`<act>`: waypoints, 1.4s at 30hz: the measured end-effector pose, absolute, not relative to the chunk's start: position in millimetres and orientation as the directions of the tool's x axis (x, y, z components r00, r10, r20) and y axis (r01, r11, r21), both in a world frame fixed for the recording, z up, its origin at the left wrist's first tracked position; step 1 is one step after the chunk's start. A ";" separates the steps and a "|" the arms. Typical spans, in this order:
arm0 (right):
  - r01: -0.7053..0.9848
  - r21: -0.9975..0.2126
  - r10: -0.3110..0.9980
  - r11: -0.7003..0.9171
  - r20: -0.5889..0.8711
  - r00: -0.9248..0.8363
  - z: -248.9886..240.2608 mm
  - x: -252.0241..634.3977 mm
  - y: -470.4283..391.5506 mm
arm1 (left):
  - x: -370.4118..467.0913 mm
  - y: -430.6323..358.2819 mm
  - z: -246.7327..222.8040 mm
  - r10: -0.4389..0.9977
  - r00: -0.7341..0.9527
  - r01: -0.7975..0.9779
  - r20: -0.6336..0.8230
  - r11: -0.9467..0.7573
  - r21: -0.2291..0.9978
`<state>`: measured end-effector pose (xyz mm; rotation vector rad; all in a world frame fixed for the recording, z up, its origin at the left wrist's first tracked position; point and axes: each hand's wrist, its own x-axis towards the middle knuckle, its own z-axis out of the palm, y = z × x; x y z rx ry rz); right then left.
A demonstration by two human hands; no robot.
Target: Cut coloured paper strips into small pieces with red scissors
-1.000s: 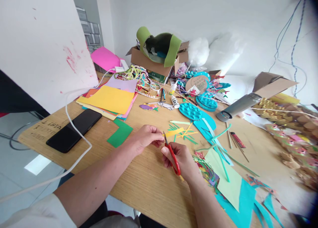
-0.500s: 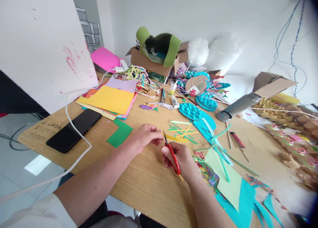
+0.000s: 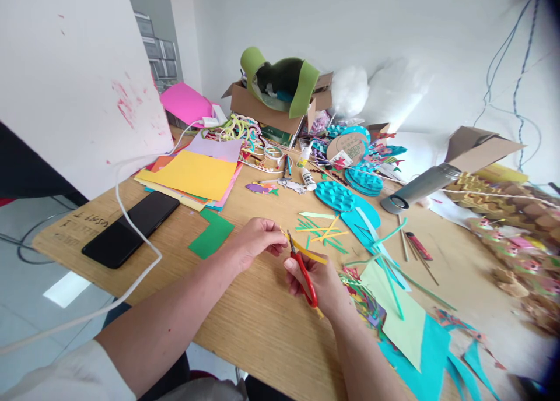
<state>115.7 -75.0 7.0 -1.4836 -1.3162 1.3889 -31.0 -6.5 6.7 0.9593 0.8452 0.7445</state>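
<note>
A pale wall [image 3: 271, 16] is rising behind the wooden table [image 3: 262, 319], and daylight is shining on the tabletop, where many craft materials are lying. I am taking the red-handled scissors [image 3: 305, 277] as my landmark. My right hand [image 3: 322, 275] is gripping them by the handles, with the fingers curled closely and the blades pointing away from me. My left hand [image 3: 263, 238], just to the left of the scissors, is pressing thumb and fingers together and pinching one end of the yellow strip [image 3: 310, 253]. This strip is narrow, smooth and a little bowed; it is passing beside the blades, and its free end is reaching over my right hand. I cannot tell if the blades are touching it.

Beyond the scissors, loose green and yellow strips [image 3: 324, 233] are crossing each other in a small heap. Farther beyond, a cardboard box [image 3: 262, 105] is holding a green curled sheet [image 3: 305, 89]. Well to the left of the scissors, a black phone [image 3: 126, 232] is lying under a white cable [image 3: 154, 250], and a flat green piece [image 3: 212, 239] is resting nearer. To the right, a pale green sheet [image 3: 405, 322] is covering part of a turquoise sheet [image 3: 431, 369].
</note>
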 end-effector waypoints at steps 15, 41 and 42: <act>0.225 -0.945 0.959 -0.239 -0.266 -0.099 11.6 116.0 -75.9 | -30.9 -6.4 5.9 0.835 0.484 -0.161 -0.261 0.379 0.911; 0.197 -0.947 0.956 -0.255 -0.277 -0.092 10.4 115.1 -76.6 | -31.0 -6.9 7.4 0.817 0.518 -0.152 -0.253 0.379 0.913; 0.197 -0.947 0.956 -0.256 -0.277 -0.092 10.2 115.2 -76.6 | -30.9 -7.0 7.3 0.819 0.515 -0.154 -0.254 0.380 0.912</act>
